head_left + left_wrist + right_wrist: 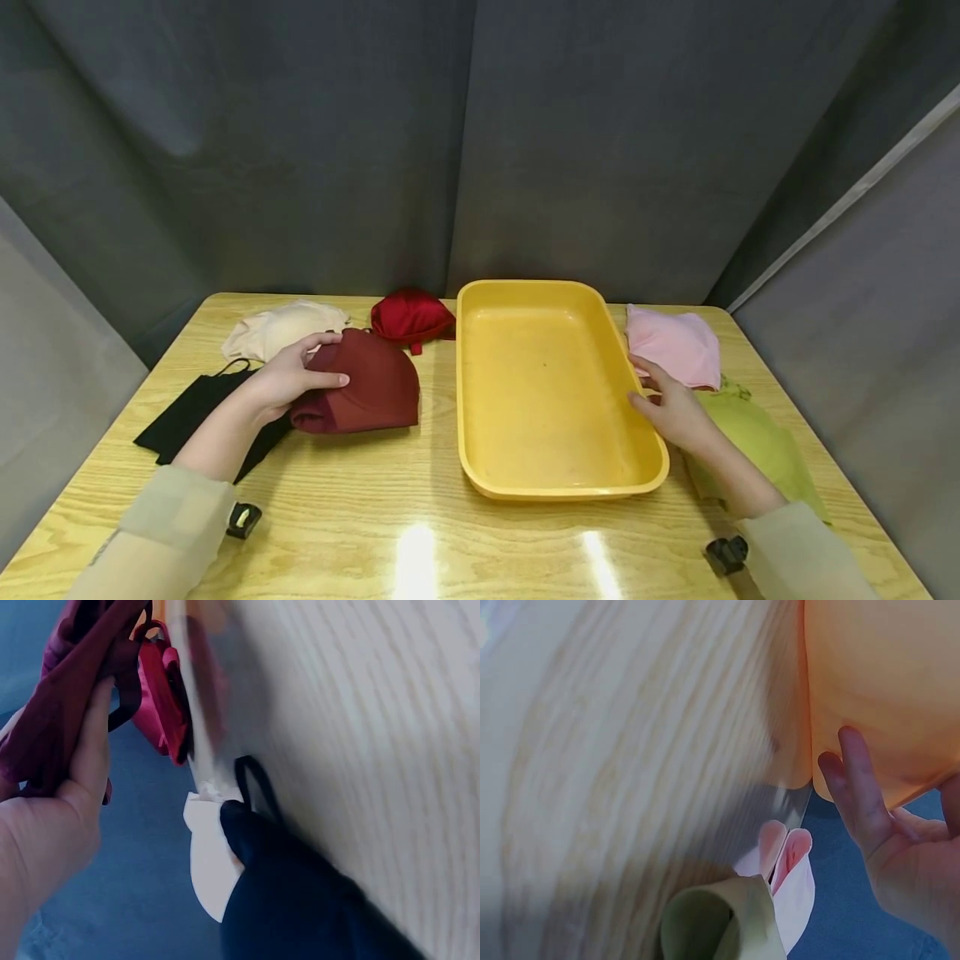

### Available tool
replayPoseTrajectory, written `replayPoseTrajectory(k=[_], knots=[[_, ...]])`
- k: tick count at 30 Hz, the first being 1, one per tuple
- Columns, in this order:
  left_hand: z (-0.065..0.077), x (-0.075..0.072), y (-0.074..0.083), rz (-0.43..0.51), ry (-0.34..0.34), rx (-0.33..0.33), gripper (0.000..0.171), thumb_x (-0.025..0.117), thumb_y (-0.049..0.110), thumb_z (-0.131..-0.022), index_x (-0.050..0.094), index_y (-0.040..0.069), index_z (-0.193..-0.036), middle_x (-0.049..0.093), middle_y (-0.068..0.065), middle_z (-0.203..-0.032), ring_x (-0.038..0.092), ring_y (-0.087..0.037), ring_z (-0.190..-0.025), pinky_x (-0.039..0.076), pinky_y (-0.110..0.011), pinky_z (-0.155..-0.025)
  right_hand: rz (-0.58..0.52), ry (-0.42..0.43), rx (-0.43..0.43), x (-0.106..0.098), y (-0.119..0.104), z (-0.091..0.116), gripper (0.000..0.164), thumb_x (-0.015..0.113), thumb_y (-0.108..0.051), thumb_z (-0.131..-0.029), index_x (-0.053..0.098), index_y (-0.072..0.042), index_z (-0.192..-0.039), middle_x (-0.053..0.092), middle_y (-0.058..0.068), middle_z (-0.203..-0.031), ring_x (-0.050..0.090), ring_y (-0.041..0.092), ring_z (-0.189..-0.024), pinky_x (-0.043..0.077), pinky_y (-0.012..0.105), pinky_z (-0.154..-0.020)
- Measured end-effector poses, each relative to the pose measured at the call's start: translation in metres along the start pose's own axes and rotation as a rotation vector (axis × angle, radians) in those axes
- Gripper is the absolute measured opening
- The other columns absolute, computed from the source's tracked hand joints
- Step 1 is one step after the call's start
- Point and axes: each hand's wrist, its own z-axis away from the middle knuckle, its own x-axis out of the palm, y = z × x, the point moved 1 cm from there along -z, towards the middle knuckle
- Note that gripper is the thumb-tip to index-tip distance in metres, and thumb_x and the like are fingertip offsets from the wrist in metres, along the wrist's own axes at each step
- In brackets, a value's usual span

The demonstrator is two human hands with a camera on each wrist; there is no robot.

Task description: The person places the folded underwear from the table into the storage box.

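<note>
My left hand [288, 379] grips a folded maroon bra [371, 383], thumb and fingers round its left end, raised above the table. In the left wrist view, a dark strap hangs from the maroon bra [56, 705]. A black garment with thin straps [198, 408] lies under that forearm, with a cream bra [285, 327] behind it. Farther back sits a shiny red bra [411, 317]. On the right side of a yellow plastic tub [468, 400], my right hand [671, 408] holds the rim, its thumb over the edge and fingers against the outer wall [885, 682].
Right of the tub lie a pink bra [675, 346] and a yellow-green bra [765, 442], the latter partly under my right forearm. All stand on a wooden table [337, 517]. Grey curtains [337, 150] rise behind its back edge and along both sides.
</note>
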Motion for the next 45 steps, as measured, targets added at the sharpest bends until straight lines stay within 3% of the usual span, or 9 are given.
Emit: replayPoseTrajectory(k=[7, 23, 33, 45], knots=[[0.006, -0.001, 0.013, -0.007, 0.024, -0.007, 0.077, 0.072, 0.01, -0.082, 0.027, 0.006, -0.144, 0.044, -0.026, -0.13, 0.057, -0.019, -0.1, 0.056, -0.032, -0.078, 0.006, -0.006, 0.007, 0.0, -0.001, 0.0, 0.058, 0.056, -0.014, -0.094, 0.032, 0.0, -0.145, 0.043, 0.033, -0.136, 0.052, 0.046, -0.114, 0.052, 0.051, -0.084], [0.025, 0.004, 0.056, 0.014, 0.02, 0.063, 0.076, 0.072, 0.009, -0.082, 0.027, 0.01, -0.144, 0.048, -0.02, -0.124, 0.061, -0.019, -0.096, 0.057, -0.035, -0.075, -0.043, -0.08, 0.033, -0.009, -0.001, -0.002, 0.061, 0.058, -0.015, -0.094, 0.03, 0.0, -0.146, 0.039, 0.035, -0.138, 0.046, 0.05, -0.119, 0.05, 0.052, -0.088], [0.029, 0.019, 0.083, 0.019, 0.034, 0.081, 0.073, 0.073, 0.012, -0.082, 0.031, 0.013, -0.142, 0.049, -0.016, -0.124, 0.06, -0.021, -0.099, 0.056, -0.035, -0.077, -0.068, -0.092, 0.042, -0.011, -0.003, -0.001, 0.061, 0.057, -0.014, -0.094, 0.029, 0.0, -0.146, 0.041, 0.035, -0.136, 0.046, 0.047, -0.121, 0.051, 0.047, -0.087], [0.027, 0.049, 0.105, 0.125, 0.013, 0.153, 0.069, 0.07, 0.005, -0.083, 0.033, 0.015, -0.141, 0.049, -0.014, -0.124, 0.06, -0.022, -0.101, 0.056, -0.038, -0.076, -0.058, -0.092, 0.064, -0.011, 0.002, 0.002, 0.061, 0.056, -0.016, -0.095, 0.028, -0.002, -0.147, 0.04, 0.034, -0.138, 0.044, 0.047, -0.123, 0.05, 0.049, -0.089]])
